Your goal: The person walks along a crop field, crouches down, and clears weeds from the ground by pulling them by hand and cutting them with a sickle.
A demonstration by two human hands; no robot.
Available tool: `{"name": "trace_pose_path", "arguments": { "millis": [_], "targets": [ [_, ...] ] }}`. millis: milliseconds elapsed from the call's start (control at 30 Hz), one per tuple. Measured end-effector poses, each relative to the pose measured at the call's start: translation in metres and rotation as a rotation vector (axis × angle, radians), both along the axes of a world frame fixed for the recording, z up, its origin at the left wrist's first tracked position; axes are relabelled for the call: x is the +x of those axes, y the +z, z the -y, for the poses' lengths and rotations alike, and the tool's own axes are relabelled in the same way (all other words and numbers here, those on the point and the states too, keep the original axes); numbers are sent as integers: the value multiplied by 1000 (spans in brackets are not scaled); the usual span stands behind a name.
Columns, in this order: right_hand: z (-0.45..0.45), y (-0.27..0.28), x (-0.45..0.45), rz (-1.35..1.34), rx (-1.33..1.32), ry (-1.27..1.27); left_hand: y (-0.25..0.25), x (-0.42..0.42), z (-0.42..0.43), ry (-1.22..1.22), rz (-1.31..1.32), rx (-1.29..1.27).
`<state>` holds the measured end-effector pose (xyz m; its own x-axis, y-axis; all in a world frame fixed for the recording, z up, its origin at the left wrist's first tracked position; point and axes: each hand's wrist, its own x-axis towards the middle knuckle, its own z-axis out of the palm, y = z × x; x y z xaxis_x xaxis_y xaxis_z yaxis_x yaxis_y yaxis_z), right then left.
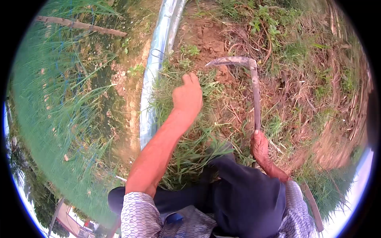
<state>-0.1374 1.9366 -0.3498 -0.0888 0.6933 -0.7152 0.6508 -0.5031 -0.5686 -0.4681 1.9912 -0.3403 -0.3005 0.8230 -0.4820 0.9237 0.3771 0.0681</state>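
My right hand (260, 146) is closed around the wooden handle of a sickle (256, 95). The tool points away from me, and its curved, soil-marked blade bends left over bare reddish soil. Ahead and to the left, my left hand (188, 96) is down in a patch of grass (164, 89), its fingers curled in among the blades. Part of its grip is hidden by the back of the hand. Between the sickle's blade and my left hand lies a small gap of soil and grass.
A strip of pale bluish plastic sheeting (149, 95) runs along the ground left of my left hand. Beyond it are tall green plants (67, 119) and a wooden stick (81, 25). Loose grass (190, 152) lies close to my knees; dry stalks (355, 91) are at right.
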Motion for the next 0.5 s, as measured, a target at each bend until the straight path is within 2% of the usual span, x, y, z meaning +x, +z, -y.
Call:
{"name": "trace_pose_path", "arguments": {
  "millis": [67,167,233,333,433,500],
  "targets": [
    [-10,4,-3,-55,-110,-84,-19,-13,11,-187,41,5],
    [-63,28,-42,-194,-263,-286,-18,-23,6,-175,89,40],
    [-65,27,-43,-184,-185,-269,-16,-23,9,-190,121,68],
    [-6,8,12,73,-26,233,-1,-22,12,-247,234,86],
    [64,62,87,40,-195,194,29,17,68,-471,440,-75],
    [61,70,95,-32,-224,159,27,23,98,-442,457,-78]
  ]
}}
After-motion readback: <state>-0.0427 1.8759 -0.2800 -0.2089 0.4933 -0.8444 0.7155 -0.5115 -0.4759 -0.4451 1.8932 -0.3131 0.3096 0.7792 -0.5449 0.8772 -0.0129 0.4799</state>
